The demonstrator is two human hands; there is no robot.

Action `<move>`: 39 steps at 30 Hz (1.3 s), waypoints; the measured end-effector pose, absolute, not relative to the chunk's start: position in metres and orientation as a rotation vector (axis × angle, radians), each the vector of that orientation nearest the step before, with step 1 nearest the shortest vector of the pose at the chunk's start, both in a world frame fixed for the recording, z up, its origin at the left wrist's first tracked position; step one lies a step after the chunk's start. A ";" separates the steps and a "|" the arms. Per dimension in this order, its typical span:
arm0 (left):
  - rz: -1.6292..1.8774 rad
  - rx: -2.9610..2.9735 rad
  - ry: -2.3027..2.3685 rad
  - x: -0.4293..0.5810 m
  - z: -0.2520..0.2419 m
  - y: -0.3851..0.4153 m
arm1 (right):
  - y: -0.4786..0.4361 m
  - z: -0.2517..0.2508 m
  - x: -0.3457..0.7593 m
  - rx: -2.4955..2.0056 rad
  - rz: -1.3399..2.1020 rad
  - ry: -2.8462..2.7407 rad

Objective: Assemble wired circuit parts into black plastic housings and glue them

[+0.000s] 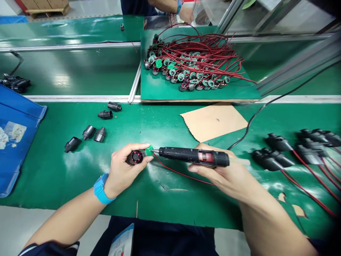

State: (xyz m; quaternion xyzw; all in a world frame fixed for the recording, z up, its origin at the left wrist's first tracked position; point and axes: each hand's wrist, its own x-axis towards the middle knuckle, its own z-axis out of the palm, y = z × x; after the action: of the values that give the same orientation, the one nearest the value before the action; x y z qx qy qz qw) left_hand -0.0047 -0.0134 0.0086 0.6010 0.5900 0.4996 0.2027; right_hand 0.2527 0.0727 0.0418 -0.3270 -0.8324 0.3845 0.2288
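Observation:
My left hand [124,163] is closed around a round black housing [135,157] with reddish parts inside its open end. Between the thumb and forefinger tips sits a small green circuit board [149,150], close against the housing. A thin red wire [177,171] trails from the board to the right, passing under my right hand [223,170]. That hand grips a black electric screwdriver [183,156], held level and pointing left. Its tip meets the board's right side; any screw there is too small to make out.
Several black housings [100,134] lie loose at left, beside a blue bin [21,135]. Housings with red wires [277,142] lie at right. Behind are brown cardboard [215,121] and a raised board [160,93] bearing wired motor parts. A black cord [255,119] crosses at right. Another person's hand [186,13] shows beyond.

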 end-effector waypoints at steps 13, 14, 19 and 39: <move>1.342 1.664 1.721 -0.009 -0.001 -0.017 | 0.131 -0.007 0.318 -1.292 0.138 -2.488; 1.342 1.665 1.722 -0.010 -0.001 -0.017 | 0.133 -0.012 0.315 -1.328 0.180 -2.482; 1.309 1.684 1.743 -0.010 -0.001 -0.017 | 0.118 -0.022 0.257 -1.251 0.310 -2.431; 1.358 1.656 1.649 -0.004 0.001 -0.019 | 0.061 0.024 0.208 -0.763 1.650 -1.974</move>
State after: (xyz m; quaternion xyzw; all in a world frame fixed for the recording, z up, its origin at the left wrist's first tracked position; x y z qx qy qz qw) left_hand -0.0043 -0.0185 0.0015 0.5980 0.5954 0.4904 0.2177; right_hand 0.2079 0.0609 0.0244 -0.2770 -0.7164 0.5987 0.2272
